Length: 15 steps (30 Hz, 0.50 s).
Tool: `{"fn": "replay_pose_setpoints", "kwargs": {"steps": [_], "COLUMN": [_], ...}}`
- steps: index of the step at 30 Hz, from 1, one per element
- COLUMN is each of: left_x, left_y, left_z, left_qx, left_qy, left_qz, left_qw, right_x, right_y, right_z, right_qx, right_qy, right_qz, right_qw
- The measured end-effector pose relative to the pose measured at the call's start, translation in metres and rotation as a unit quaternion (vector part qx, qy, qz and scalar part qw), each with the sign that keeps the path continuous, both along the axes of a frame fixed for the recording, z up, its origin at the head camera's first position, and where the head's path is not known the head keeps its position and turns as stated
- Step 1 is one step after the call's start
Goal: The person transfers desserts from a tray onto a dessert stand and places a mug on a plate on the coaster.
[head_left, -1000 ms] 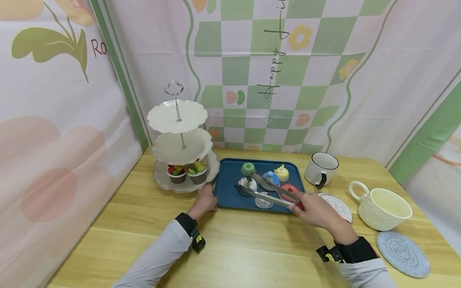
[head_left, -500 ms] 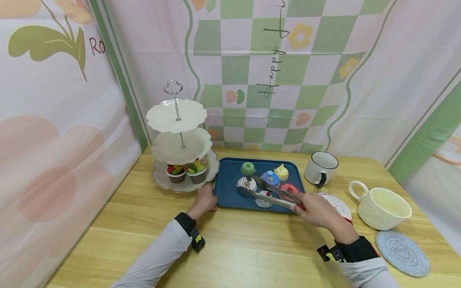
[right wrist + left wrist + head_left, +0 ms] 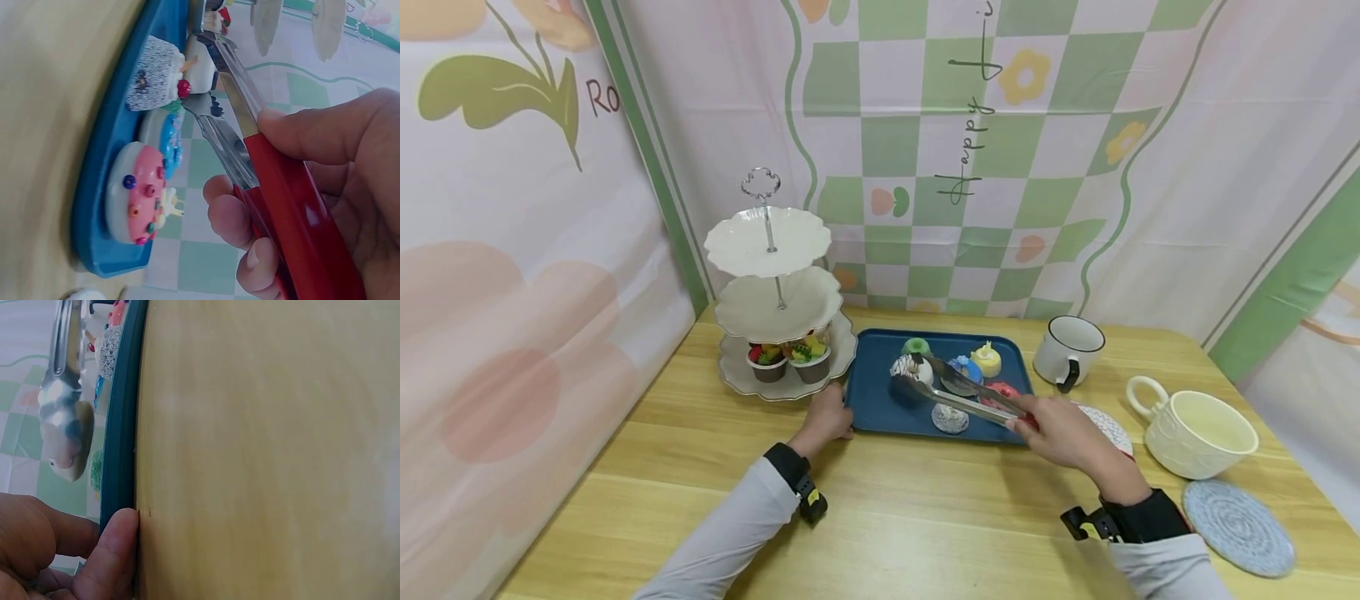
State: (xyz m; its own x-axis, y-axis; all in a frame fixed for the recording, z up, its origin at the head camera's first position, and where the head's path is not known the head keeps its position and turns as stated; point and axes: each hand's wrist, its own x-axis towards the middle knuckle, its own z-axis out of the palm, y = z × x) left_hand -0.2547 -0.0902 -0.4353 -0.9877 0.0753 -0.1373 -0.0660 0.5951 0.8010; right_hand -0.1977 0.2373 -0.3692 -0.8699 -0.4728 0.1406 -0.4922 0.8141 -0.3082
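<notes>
My left hand (image 3: 825, 419) pinches the near left corner of a dark blue tray (image 3: 872, 400), thumb on the outer side in the left wrist view. My right hand (image 3: 1063, 435) grips the red handles of metal tongs (image 3: 294, 212), thumb on one arm and fingers round the other. The tong tips hold a white donut (image 3: 913, 367) with dark drizzle, raised over the tray. Below it on the tray lie a green donut (image 3: 916, 346), a blue-topped cake (image 3: 964, 367), a yellow cake (image 3: 987, 360), a pink donut (image 3: 145, 194) with beads and a speckled cake (image 3: 153, 74) with a cherry.
Left of the tray stands a three-tier stand (image 3: 778, 308) with fruit cups (image 3: 811, 358) on its lowest plate. To the right are a white mug (image 3: 1063, 354), a cream cup (image 3: 1195, 437), a speckled coaster (image 3: 1108, 429) and a blue-grey coaster (image 3: 1238, 529).
The tongs have closed on the white donut and raised it off the tray, a little toward the back. My left hand stays at the tray's corner.
</notes>
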Motion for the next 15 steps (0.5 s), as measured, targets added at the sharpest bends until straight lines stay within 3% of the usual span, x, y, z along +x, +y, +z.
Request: {"fn": "replay_pose_setpoints", "kwargs": {"steps": [8, 15], "left_x": [0.0001, 0.0006], "left_y": [0.0007, 0.0009], "left_z": [-0.0002, 0.0005], "left_qx": [-0.014, -0.015], "left_qy": [0.006, 0.003], "left_qz": [-0.002, 0.000], "left_qw": [0.9999, 0.9999], "right_x": [-0.0013, -0.0066], "right_y": [-0.0010, -0.0010], "right_z": [0.0022, 0.0011], "right_qx": [-0.004, -0.027], "right_qy": [-0.004, 0.026], "right_qz": [-0.005, 0.003], "right_qw": [1.000, 0.999]}}
